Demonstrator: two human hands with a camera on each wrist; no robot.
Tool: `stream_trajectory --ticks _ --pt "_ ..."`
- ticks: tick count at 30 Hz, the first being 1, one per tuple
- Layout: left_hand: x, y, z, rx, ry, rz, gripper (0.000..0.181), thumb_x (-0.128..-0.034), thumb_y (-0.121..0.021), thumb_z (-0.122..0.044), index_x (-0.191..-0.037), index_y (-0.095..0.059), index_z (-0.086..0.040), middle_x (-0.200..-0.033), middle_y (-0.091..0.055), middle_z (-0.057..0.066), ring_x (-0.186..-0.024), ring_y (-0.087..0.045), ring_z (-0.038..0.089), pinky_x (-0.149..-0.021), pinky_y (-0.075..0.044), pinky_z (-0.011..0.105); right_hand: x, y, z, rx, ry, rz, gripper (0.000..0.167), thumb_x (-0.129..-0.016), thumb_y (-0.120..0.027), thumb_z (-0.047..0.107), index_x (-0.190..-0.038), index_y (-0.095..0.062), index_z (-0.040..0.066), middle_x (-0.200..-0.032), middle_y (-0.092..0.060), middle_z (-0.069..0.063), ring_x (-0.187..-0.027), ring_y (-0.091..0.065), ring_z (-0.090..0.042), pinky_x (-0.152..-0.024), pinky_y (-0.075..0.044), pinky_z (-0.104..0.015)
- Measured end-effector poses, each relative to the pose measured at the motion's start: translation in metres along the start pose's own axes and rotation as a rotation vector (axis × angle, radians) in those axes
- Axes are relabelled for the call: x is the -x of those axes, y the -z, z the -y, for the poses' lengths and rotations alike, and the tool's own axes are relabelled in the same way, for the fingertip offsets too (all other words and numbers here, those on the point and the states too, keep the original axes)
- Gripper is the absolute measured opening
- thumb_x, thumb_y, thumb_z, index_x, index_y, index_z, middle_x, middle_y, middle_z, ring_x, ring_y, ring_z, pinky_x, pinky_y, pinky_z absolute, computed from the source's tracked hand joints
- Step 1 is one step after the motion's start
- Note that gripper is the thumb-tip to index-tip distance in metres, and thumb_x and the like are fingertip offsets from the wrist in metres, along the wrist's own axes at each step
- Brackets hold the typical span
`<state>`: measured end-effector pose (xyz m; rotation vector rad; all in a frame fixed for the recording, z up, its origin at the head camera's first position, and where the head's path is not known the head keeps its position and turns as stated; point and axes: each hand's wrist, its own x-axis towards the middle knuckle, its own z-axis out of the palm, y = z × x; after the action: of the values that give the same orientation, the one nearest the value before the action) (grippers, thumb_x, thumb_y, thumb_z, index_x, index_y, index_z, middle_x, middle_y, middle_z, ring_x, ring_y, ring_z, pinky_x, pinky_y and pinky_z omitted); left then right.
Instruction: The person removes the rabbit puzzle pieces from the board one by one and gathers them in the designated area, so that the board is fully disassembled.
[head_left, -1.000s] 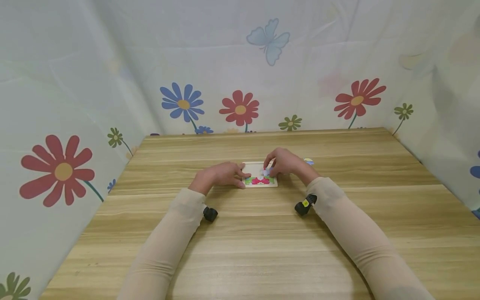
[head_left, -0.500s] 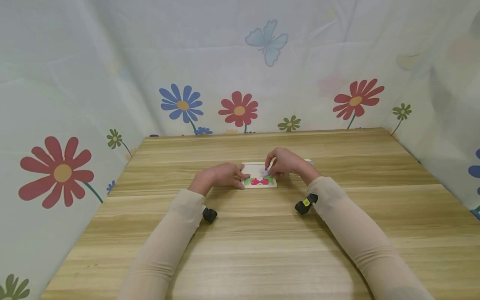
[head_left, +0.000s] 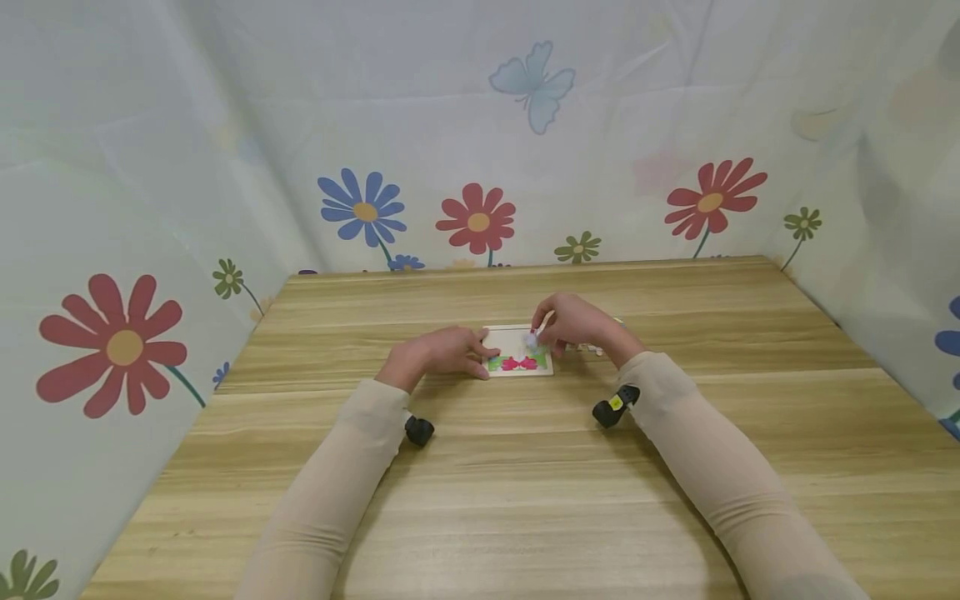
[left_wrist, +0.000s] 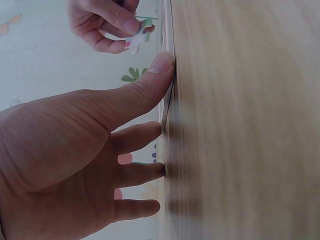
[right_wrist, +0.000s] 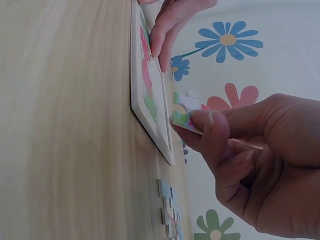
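A shallow puzzle tray [head_left: 517, 374] lies flat on the table. Red and green picture pieces fill its near side, and bare white backing shows on the far side. My left hand [head_left: 448, 348] rests at its left edge, with the thumb on the near corner and the other fingers spread and fairly straight. Over the tray's right part, my right hand [head_left: 573, 322] pinches a jigsaw piece [right_wrist: 186, 104] between thumb and fingertips. That piece is whitish with green and a little pink, and it hangs above the tray, apart from it in the right wrist view.
Several loose jigsaw pieces [right_wrist: 169, 210] lie on the table to the right of the tray, partly hidden by my right hand in the head view. The wooden table [head_left: 480, 500] runs back to a flower-printed cloth [head_left: 420, 108].
My right hand has shifted slightly and turned with the jigsaw piece still pinched. More of the loose pieces now show beneath its wrist. The left hand stays at the tray's edge.
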<state>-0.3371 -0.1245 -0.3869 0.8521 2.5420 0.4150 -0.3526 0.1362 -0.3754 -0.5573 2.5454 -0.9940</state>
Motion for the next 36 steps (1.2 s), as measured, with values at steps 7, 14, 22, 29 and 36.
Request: stream_trajectory --ticks 7,14,22,29,36 --pt "0.000 0.001 0.000 0.002 -0.018 -0.006 0.053 -0.0935 -0.071 -0.032 -0.143 -0.055 -0.020 -0.162 -0.026 0.012 -0.148 -0.027 0.028 -0.118 -0.026 0.041 0.005 0.010 -0.009 -0.070 0.022 -0.027 0.019 -0.098 -0.063 0.006 -0.115 -0.066 -0.001 -0.096 -0.071 -0.021 -0.071 -0.069 -0.029 -0.065 -0.058 -0.042" --pt "-0.001 0.000 0.000 0.002 -0.016 -0.012 0.053 -0.0931 -0.071 -0.032 -0.143 -0.055 -0.020 -0.162 -0.025 0.011 -0.149 -0.025 0.028 -0.119 -0.023 0.041 0.012 0.021 -0.017 -0.094 0.060 -0.065 0.026 -0.100 -0.059 0.004 -0.124 -0.064 -0.004 -0.098 -0.069 -0.019 -0.079 -0.067 -0.034 -0.071 -0.059 -0.043" --pt "-0.001 -0.001 0.000 0.006 -0.021 -0.018 0.054 -0.0927 -0.072 -0.031 -0.143 -0.056 -0.019 -0.162 -0.026 0.012 -0.149 -0.024 0.028 -0.119 -0.023 0.042 0.023 0.034 -0.032 -0.093 0.059 -0.092 0.031 -0.092 -0.061 -0.008 -0.122 -0.065 -0.005 -0.095 -0.063 -0.019 -0.071 -0.059 -0.022 -0.066 -0.055 -0.035" --pt "-0.002 -0.001 0.001 -0.014 -0.031 -0.014 0.055 -0.0923 -0.071 -0.033 -0.143 -0.055 -0.019 -0.161 -0.027 0.012 -0.148 -0.026 0.027 -0.119 -0.024 0.040 0.036 0.046 -0.046 -0.075 0.019 -0.116 0.038 -0.086 -0.071 -0.007 -0.123 -0.066 -0.002 -0.098 -0.065 -0.020 -0.077 -0.059 -0.021 -0.068 -0.054 -0.032" --pt "-0.001 -0.001 0.003 -0.010 -0.015 -0.017 0.054 -0.0921 -0.072 -0.034 -0.143 -0.056 -0.022 -0.161 -0.026 0.009 -0.149 -0.024 0.026 -0.120 -0.023 0.041 0.048 0.057 -0.060 -0.060 0.001 -0.141 0.036 -0.087 -0.069 -0.008 -0.122 -0.066 -0.004 -0.103 -0.063 -0.022 -0.085 -0.057 -0.026 -0.070 -0.054 -0.032"
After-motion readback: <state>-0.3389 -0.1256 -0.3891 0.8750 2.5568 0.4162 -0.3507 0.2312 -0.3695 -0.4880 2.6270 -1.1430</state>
